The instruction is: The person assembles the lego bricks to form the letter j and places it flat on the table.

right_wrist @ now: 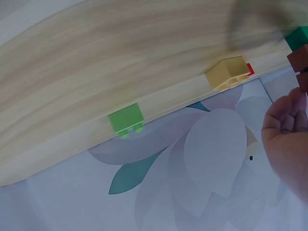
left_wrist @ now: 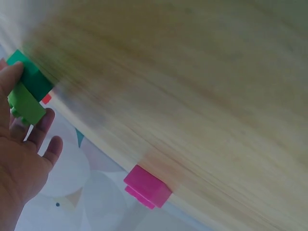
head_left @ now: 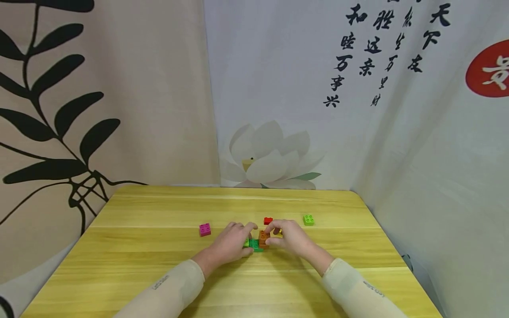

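Note:
At the middle of the table, my left hand (head_left: 232,243) grips a small joined group of toy building bricks. Its thumb lies on the dark green brick (left_wrist: 31,77), and its fingers reach round the light green brick (left_wrist: 26,103). From the other side, my right hand (head_left: 293,238) pinches an orange brick (head_left: 264,235) between thumb and fingers. A second orange-brown brick (right_wrist: 302,81) adjoins it in the right wrist view. The orange bricks stand against the dark green one; whether they are pressed fully together cannot be seen.
A magenta brick (head_left: 204,229) lies left of the hands. Behind them is a red brick (head_left: 268,220). A yellow brick (right_wrist: 228,73) sits partly hidden by my right hand in the head view. A lime brick (head_left: 308,220) lies farther right. Printed curtains (head_left: 278,88) hang behind the table.

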The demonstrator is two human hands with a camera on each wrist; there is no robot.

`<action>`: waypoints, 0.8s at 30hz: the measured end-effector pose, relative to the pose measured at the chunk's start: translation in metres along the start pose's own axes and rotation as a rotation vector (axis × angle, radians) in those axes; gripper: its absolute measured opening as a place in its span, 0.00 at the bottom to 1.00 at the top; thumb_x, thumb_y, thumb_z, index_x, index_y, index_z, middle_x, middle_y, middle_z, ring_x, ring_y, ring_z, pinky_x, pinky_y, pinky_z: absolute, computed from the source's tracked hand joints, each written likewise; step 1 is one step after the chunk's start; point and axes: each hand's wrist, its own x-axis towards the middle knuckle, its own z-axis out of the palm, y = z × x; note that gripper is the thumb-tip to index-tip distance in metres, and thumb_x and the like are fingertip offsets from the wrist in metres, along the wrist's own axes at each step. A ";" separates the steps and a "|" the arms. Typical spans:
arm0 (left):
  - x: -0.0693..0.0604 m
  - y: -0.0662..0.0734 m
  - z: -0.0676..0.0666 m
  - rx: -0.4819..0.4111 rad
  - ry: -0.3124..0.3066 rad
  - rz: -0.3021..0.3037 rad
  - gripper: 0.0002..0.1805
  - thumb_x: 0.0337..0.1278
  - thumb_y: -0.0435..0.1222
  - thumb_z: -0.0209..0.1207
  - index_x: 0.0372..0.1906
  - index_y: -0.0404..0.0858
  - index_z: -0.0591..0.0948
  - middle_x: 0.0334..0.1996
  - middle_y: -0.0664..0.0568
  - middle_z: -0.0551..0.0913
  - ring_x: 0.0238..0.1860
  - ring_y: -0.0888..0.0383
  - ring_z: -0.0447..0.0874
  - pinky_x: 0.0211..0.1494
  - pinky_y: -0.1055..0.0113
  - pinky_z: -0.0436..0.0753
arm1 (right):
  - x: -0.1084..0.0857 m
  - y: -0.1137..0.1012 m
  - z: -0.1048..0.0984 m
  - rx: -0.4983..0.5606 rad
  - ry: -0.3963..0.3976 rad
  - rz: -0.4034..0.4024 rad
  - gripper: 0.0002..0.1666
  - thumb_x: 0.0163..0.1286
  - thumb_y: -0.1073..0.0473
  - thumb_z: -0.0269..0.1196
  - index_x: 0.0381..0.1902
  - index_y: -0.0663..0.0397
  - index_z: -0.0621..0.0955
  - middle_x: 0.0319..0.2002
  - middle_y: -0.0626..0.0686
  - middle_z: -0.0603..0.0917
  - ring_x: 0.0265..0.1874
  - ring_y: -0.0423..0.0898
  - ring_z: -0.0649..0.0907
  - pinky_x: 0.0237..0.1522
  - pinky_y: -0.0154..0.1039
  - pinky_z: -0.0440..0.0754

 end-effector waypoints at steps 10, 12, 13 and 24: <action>-0.005 0.000 -0.002 -0.014 0.049 0.055 0.43 0.66 0.51 0.72 0.80 0.45 0.68 0.63 0.47 0.87 0.67 0.45 0.82 0.78 0.45 0.74 | -0.004 0.012 0.003 0.445 -0.038 0.248 0.25 0.79 0.45 0.66 0.64 0.55 0.83 0.57 0.57 0.89 0.49 0.50 0.89 0.53 0.47 0.91; -0.006 0.000 -0.005 0.003 0.075 0.086 0.42 0.67 0.53 0.71 0.80 0.48 0.68 0.66 0.47 0.84 0.69 0.45 0.80 0.79 0.44 0.73 | -0.005 0.013 0.004 0.575 -0.078 0.297 0.28 0.80 0.44 0.65 0.67 0.56 0.81 0.56 0.59 0.88 0.48 0.52 0.90 0.54 0.50 0.91; -0.006 0.000 -0.006 0.021 0.088 0.105 0.40 0.67 0.54 0.71 0.79 0.49 0.70 0.66 0.48 0.84 0.69 0.46 0.80 0.79 0.45 0.73 | -0.006 0.014 0.005 0.636 -0.096 0.322 0.29 0.80 0.44 0.64 0.68 0.56 0.80 0.56 0.60 0.88 0.48 0.53 0.91 0.54 0.51 0.91; -0.010 -0.002 -0.008 0.106 0.125 0.197 0.29 0.70 0.54 0.68 0.71 0.50 0.80 0.58 0.55 0.88 0.64 0.51 0.83 0.77 0.47 0.75 | -0.008 0.016 0.016 0.865 -0.146 0.418 0.32 0.80 0.45 0.64 0.72 0.59 0.77 0.59 0.65 0.87 0.49 0.58 0.92 0.53 0.50 0.92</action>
